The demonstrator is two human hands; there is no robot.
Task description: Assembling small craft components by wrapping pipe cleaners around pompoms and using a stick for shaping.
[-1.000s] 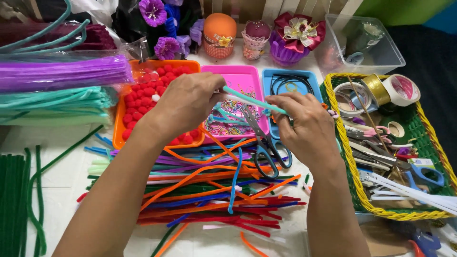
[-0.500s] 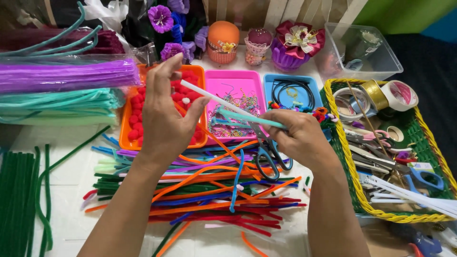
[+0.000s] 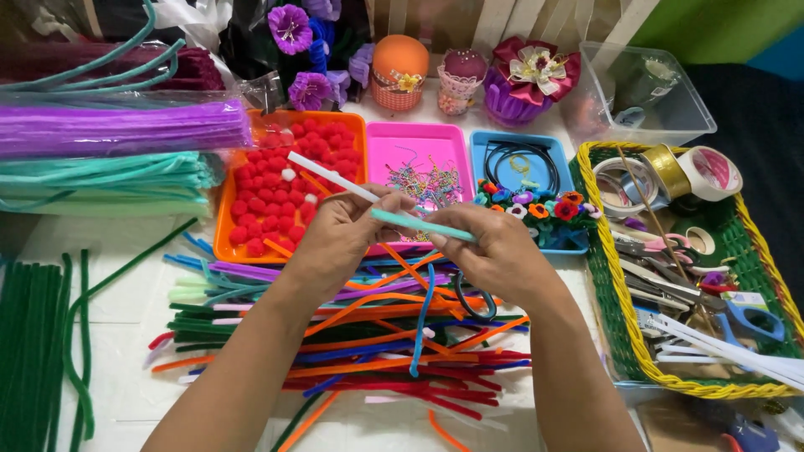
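Both hands up over the loose pile of pipe cleaners (image 3: 352, 335), meeting near frame centre. My left hand (image 3: 343, 238) has fingers pinched narrow around a white pipe cleaner (image 3: 331, 177), which slants off toward 10 o'clock over the orange tray of red pompoms (image 3: 276, 188). My right hand (image 3: 494, 251) pinches a teal pipe cleaner (image 3: 419, 224) between thumb and fingertips; it runs toward 9 o'clock until it touches the left fingers. The two stems meet at the left fingertips.

Edges: at 12 o'clock of the hands, the pink tray (image 3: 423, 159), with the blue tray (image 3: 519, 167) just beside it at 1 o'clock. At 3 o'clock, the yellow-rimmed green basket (image 3: 603, 276) with tape rolls and tools, its rim near my right forearm. At 9 o'clock, bagged purple and teal stems (image 3: 117, 151); dark green stems (image 3: 33, 343) at 8 o'clock.

Open room: bare white table at 7 o'clock between the green stems and the pile, and a strip at 5 o'clock. Scissors (image 3: 473, 297) lie partly hidden under my right hand.
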